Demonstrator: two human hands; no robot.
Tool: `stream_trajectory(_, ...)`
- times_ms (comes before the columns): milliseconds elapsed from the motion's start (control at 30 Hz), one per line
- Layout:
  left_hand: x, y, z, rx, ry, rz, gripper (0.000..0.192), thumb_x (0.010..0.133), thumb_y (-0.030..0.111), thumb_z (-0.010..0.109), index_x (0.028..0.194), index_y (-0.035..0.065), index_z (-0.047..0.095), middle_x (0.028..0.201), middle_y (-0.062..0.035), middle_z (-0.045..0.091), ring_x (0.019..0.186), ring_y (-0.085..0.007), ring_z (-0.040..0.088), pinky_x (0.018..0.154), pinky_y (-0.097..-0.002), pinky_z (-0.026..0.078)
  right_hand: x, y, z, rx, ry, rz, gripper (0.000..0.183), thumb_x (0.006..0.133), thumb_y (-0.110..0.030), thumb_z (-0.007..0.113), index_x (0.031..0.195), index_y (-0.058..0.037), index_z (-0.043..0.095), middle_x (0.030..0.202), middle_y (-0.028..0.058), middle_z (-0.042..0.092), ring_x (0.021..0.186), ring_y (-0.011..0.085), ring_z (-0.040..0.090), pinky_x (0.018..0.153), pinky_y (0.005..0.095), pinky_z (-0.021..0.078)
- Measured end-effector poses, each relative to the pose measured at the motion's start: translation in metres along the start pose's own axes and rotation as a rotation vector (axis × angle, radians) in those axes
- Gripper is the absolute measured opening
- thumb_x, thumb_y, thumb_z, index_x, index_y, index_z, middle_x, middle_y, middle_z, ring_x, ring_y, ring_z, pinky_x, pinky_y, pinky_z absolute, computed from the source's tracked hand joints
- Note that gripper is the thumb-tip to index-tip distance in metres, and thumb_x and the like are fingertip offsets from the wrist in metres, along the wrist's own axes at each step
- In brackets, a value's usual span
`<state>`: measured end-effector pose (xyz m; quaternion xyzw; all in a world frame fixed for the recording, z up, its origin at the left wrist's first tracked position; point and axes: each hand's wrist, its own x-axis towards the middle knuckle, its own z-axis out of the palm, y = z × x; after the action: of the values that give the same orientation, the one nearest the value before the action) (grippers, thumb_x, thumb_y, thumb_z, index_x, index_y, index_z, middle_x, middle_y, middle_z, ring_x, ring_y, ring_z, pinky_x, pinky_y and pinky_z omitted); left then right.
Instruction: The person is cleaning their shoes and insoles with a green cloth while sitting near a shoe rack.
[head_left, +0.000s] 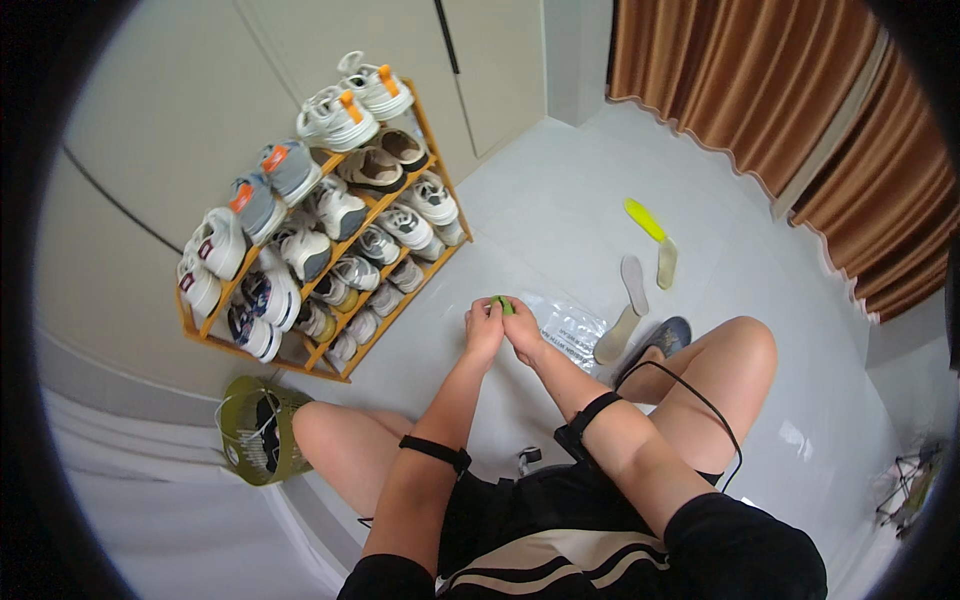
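My left hand (484, 330) and my right hand (523, 330) meet in front of me above the floor, both gripping a small green object (502, 305) between the fingers; most of it is hidden, so its kind is unclear. Just right of my hands, a clear plastic bag (574, 334) with printing lies on the floor. Beyond it are a beige insole (618, 335), a light grey insole (634, 285), a bright yellow insole (644, 218) and a pale yellowish insole (667, 264), laid in overlapping pairs.
A wooden shoe rack (405, 300) filled with several pairs of shoes stands at the left, by a pale cabinet. An olive plastic basket (289, 442) is near my left knee. My slippered foot (667, 341) is beside the insoles. Brown curtains (720, 90) hang at the upper right.
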<state>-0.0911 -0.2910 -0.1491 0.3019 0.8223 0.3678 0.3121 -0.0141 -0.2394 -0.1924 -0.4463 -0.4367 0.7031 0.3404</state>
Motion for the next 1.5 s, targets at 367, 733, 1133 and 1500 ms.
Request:
stream_trajectory(367,0.032,-0.051,0.129,-0.516,-0.67,-0.151,0.044,0.109,0.029,0.053,0.137,-0.0056,0.056,0.125,-0.0146,0.066,0.116,-0.0217,0.064,0.106,-0.0358,0.049,0.032,0.083,-0.153,-0.035,0.248,0.225,0.048,0.099,-0.014,0.07,0.139,0.003,0.051,0.118,0.0175,0.065,0.097,0.0245,0.069,0.078,0.0368,0.0626)
stream_trajectory(733,0.044,-0.045,0.202,-0.403,-0.832,-0.38,0.045,0.105,0.034,0.057,0.134,0.0002,0.06,0.128,-0.0111,0.064,0.116,-0.0206,0.062,0.099,-0.0374,0.052,0.042,0.142,-0.217,-0.273,0.588,0.371,0.05,0.084,-0.016,0.084,0.122,0.0001,0.055,0.103,0.0156,0.069,0.086,0.0209,0.069,0.07,0.0337,0.0579)
stream_trajectory(1133,0.092,-0.023,0.158,-0.096,-0.889,-0.258,0.063,0.1,0.044,0.063,0.148,0.0044,0.05,0.148,-0.0118,0.053,0.14,-0.0249,0.044,0.11,-0.043,0.043,0.087,0.111,-0.193,-0.366,0.611,0.301,0.035,0.09,-0.016,0.069,0.119,0.003,0.069,0.098,0.0126,0.071,0.082,0.0208,0.068,0.071,0.0336,0.055)
stream_trajectory(1500,0.118,0.074,0.016,-0.506,-0.585,-0.09,0.047,0.106,0.032,0.057,0.139,-0.0011,0.055,0.133,-0.0176,0.065,0.118,-0.0264,0.066,0.1,-0.0402,0.054,0.127,-0.095,-0.107,0.466,0.198,0.227,0.034,0.111,-0.035,0.048,0.105,-0.0043,0.063,0.058,-0.003,0.037,0.046,0.0102,0.031,0.042,0.0275,0.0264)
